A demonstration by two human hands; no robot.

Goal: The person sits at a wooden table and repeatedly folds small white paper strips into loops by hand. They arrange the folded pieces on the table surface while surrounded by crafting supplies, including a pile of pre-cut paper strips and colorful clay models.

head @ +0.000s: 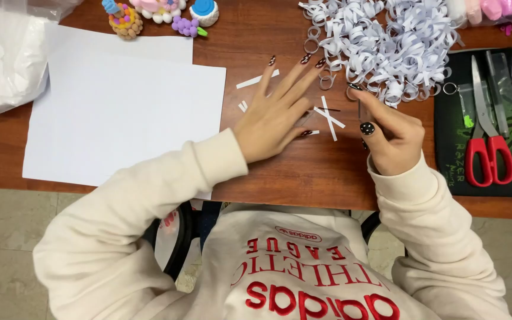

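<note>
Pinching right hand [389, 133] lifts strip [360, 109]; left hand [274, 115] flat.

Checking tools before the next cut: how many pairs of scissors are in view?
1: the red-handled metal scissors lie on the black mat at the table's right, beyond the right hand. Others may sit outside the frame.

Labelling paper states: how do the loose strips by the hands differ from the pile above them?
The loose strips lie flat and straight on the table; the pile of paper rings is curled into loops. The strips are few and scattered, two of them crossed; the rings are many and heaped together. The left hand rests beside the strips; the right hand reaches the pile's edge. Both are narrow white paper.
</note>
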